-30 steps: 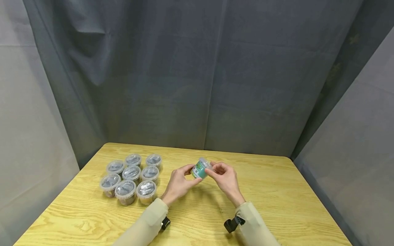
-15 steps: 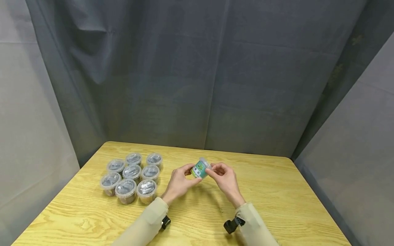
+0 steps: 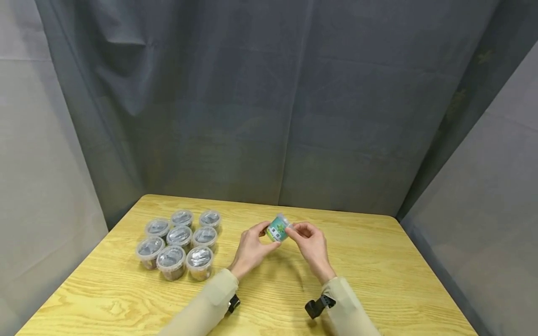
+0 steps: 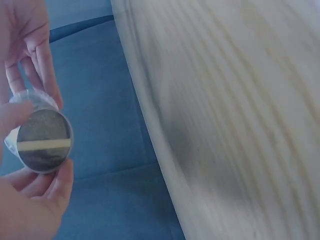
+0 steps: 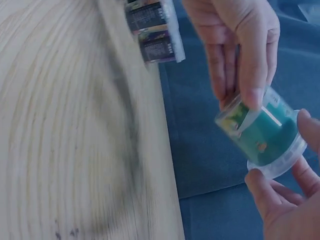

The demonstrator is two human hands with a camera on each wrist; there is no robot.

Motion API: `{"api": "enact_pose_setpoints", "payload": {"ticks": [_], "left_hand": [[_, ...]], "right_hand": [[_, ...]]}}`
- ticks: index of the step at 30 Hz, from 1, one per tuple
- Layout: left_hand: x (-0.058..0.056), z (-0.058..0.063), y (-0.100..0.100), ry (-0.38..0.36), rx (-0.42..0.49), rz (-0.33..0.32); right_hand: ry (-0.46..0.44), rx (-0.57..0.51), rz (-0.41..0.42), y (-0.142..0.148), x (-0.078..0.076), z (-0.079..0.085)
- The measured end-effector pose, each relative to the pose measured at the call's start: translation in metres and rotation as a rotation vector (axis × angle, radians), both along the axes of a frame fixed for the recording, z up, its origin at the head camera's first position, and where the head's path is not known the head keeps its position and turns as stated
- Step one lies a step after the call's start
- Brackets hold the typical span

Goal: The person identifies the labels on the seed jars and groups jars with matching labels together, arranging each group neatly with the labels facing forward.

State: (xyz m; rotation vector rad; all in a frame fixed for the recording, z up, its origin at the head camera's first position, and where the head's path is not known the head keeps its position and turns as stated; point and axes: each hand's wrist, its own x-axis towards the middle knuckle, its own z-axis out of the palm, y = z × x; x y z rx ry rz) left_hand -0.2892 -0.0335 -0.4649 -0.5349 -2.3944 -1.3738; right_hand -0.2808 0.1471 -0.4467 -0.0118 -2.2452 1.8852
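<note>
A small clear plastic tub [image 3: 278, 228] with a green-and-teal printed label is held tilted above the table, between both hands. My left hand [image 3: 253, 249] grips it near its base, thumb below and fingers on the far side in the head view. With thumb and fingers, my right hand [image 3: 311, 245] pinches the rim of the translucent lid [image 5: 280, 162]. The left wrist view shows the tub's round dark end [image 4: 45, 125], crossed by a pale stripe. Whether the lid is loose cannot be seen.
Several similar lidded tubs [image 3: 179, 235] stand grouped on the left of the wooden table [image 3: 378, 280]. Dark grey curtain [image 3: 235, 116] hangs behind the table, with paler cloth at both sides. A black wrist camera [image 3: 319, 306] sits below my right cuff.
My left hand and the tub have shifted slightly right and the tub has turned a little, showing more of its label. The right hand stays nearly in place at the lid.
</note>
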Motion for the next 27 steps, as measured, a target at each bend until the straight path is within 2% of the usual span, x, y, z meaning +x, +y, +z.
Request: {"api": "enact_pose_setpoints", "payload": {"ticks": [2,5,9,12,14,17,21,27], "left_hand": [[-0.001,0.0,0.003,-0.014,-0.003,-0.006],[-0.003,0.002,0.006,-0.076,-0.007,-0.036],[-0.006,0.005,0.01,-0.165,0.05,-0.081],[-0.011,0.004,0.012,-0.17,0.117,-0.124],[-0.013,0.003,0.014,-0.161,0.125,-0.151],[-0.016,0.001,0.015,-0.153,0.076,-0.189],[-0.018,0.001,0.014,-0.181,0.002,-0.237],[-0.025,-0.001,0.015,-0.221,0.002,-0.34]], "right_hand": [[-0.018,0.003,-0.023,0.001,-0.002,-0.001],[-0.033,0.021,-0.042,0.006,-0.005,-0.002],[-0.021,0.076,-0.012,0.014,-0.007,-0.003],[-0.018,0.119,0.029,0.019,-0.008,-0.005],[-0.016,0.136,0.055,0.021,-0.008,-0.007],[-0.011,0.149,0.088,0.024,-0.008,-0.009],[0.011,0.178,0.127,0.028,-0.007,-0.011],[0.039,0.194,0.169,0.033,-0.006,-0.013]]}}
